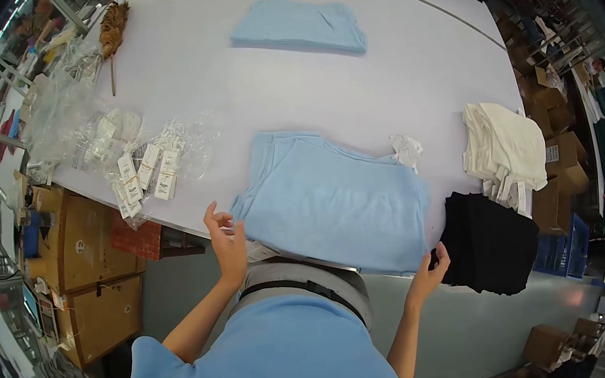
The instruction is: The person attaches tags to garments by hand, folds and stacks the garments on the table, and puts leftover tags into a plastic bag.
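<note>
A light blue garment (pixel 334 196) lies spread on the white table, in front of my body. At its left edge is my left hand (pixel 227 237), with the fingers apart and curved, holding nothing that I can see. My right hand (pixel 433 267) is at the garment's lower right corner, its thumb and fingers apart beside the cloth. A crumpled white tag or paper (pixel 407 151) sits at the garment's upper right edge. Farther back on the table lies a folded light blue garment (pixel 300 27).
White folded garments (pixel 503 143) and a black stack (pixel 489 241) lie at the right edge of the table (pixel 410 75). Tags (pixel 148 175), plastic bags (pixel 64 117) and a brown duster (pixel 115 30) are at the left. A wooden cabinet (pixel 97 254) stands below left.
</note>
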{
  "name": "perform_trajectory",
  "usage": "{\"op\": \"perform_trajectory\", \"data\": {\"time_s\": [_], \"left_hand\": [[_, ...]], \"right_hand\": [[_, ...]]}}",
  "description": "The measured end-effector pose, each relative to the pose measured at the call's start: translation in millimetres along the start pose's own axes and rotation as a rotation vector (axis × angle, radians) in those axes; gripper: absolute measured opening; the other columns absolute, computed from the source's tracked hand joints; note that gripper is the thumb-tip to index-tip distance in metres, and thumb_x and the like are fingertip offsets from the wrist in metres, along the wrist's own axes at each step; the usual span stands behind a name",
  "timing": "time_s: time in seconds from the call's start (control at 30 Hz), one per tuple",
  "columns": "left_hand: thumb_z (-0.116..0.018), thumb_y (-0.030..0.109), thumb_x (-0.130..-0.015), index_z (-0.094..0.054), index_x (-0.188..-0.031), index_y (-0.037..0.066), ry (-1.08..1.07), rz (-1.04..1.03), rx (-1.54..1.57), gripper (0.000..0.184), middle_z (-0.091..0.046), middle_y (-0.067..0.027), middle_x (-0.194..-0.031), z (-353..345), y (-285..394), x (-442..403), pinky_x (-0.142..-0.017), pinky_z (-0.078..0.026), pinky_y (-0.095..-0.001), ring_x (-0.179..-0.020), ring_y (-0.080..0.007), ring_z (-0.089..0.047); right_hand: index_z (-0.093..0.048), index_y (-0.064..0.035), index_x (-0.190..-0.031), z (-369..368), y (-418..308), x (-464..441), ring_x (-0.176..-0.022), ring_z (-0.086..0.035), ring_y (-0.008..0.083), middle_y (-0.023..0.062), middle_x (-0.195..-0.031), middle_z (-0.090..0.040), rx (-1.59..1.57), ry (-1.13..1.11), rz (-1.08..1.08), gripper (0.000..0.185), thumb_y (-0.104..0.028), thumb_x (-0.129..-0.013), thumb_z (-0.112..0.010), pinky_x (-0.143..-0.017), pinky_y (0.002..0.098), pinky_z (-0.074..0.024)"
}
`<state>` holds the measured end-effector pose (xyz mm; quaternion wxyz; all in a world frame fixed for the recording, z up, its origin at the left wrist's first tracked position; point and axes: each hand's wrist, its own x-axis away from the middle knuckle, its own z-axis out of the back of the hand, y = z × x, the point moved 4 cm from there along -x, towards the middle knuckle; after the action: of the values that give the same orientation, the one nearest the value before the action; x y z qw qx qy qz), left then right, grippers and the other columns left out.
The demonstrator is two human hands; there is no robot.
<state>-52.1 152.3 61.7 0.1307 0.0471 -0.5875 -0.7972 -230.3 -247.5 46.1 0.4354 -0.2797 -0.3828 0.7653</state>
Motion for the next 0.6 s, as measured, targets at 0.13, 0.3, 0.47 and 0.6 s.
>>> {"op": "perform_trajectory", "data": {"time_s": [0.13,0.3,0.47,0.6], "left_hand": [[-0.063,0.014,-0.094,-0.051,-0.145,0.013,-0.542,-1.041,-0.491,0.053,-0.05,-0.01,-0.148,-79,55,-11,-0.104,-0.042,-0.0454,-0.122,-0.0306,-0.051],[-0.061,0.024,-0.096,-0.052,-0.147,0.019,-0.28,-0.99,-0.889,0.052,-0.047,-0.0078,-0.154,-129,32,-73,-0.11,-0.038,-0.0503,-0.136,-0.0324,-0.046],[-0.061,0.022,-0.097,-0.054,-0.143,0.013,-0.492,-0.584,-0.294,0.048,-0.048,-0.0117,-0.15,-152,19,-156,-0.112,-0.037,-0.0459,-0.137,-0.0291,-0.045],[-0.065,0.016,-0.095,-0.059,-0.134,0.003,-0.461,0.115,0.23,0.041,-0.054,-0.0146,-0.141,-196,15,-290,-0.106,-0.044,-0.0391,-0.131,-0.0259,-0.051]], "right_hand": [[-0.06,-0.0041,-0.133,-67,-56,-18,-0.13,-0.052,0.0268,0.0114,-0.141,-0.057,0.226,-0.245,0.506,0.038,-0.009,-0.095,-0.057,-0.107,0.0422,-0.0375],[-0.067,-0.0088,-0.126,-126,-52,-70,-0.129,-0.051,0.0265,0.0106,-0.137,-0.061,0.438,-0.153,0.457,0.032,-0.01,-0.095,-0.058,-0.109,0.0477,-0.0324],[-0.065,-0.0073,-0.129,-155,-90,-155,-0.115,-0.059,0.024,0.0105,-0.131,-0.063,-0.105,-0.338,0.226,0.034,-0.009,-0.097,-0.056,-0.099,0.0373,-0.0461],[-0.054,-0.0021,-0.14,-252,-126,-228,-0.116,-0.06,0.0261,0.0143,-0.129,-0.06,-0.412,-0.673,-0.116,0.044,-0.013,-0.098,-0.059,-0.094,0.0382,-0.0517]]}}
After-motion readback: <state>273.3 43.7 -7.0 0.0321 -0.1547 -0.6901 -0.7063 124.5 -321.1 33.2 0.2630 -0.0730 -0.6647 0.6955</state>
